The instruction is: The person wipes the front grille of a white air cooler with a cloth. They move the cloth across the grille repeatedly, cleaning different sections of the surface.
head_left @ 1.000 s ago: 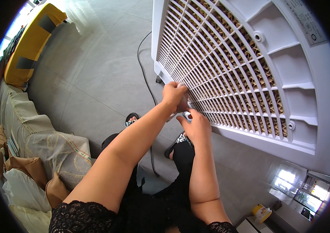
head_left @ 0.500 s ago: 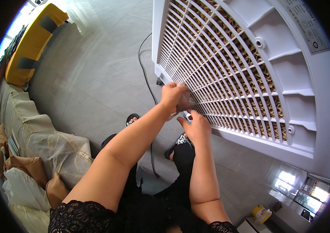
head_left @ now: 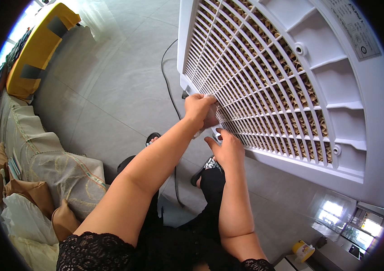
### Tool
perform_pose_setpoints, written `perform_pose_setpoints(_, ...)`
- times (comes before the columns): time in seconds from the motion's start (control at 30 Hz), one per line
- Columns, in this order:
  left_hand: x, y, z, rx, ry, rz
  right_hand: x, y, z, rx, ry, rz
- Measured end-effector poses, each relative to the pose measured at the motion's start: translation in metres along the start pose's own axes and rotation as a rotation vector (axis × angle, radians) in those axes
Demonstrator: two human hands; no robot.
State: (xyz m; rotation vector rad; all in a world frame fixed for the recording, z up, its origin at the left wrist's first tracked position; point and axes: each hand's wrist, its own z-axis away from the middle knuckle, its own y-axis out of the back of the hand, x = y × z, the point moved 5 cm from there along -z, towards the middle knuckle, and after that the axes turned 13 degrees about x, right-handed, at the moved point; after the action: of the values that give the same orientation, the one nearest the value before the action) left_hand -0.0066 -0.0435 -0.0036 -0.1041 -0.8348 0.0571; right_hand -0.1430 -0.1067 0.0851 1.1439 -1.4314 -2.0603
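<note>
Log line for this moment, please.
left hand: wipe pressed on white grille | right hand: on grille's lower edge | black cord on floor

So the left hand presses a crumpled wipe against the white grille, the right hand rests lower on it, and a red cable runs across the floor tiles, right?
Not quite: the cable is black, not red, as the head view shows. The rest holds: the left hand presses a crumpled wipe to the white grille, with the right hand lower.

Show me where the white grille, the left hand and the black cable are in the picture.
white grille (head_left: 264, 77), head view, on the slats near its middle.
left hand (head_left: 199, 109), head view, on the back of the hand.
black cable (head_left: 168, 86), head view, on its run across the floor.
</note>
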Motion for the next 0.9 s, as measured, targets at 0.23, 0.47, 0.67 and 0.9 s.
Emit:
perform_pose_setpoints(0.23, -0.020, 0.008, 0.009, -0.051, 0.117, -0.205, -0.001, 0.002, -0.002, -0.135, -0.064, -0.032)
perform_pose_setpoints(0.47, -0.004, 0.011, 0.000, 0.084, 0.128, 0.103, 0.000, 0.001, 0.001, -0.037, -0.008, 0.003)
perform_pose_setpoints(0.67, -0.052, 0.000, -0.010, -0.067, 0.112, -0.099, 0.001, -0.004, -0.002, -0.024, -0.002, -0.029)
perform_pose_setpoints(0.9, -0.037, 0.003, -0.010, -0.007, 0.082, -0.061, -0.004, -0.002, 0.001, -0.007, 0.023, -0.019)
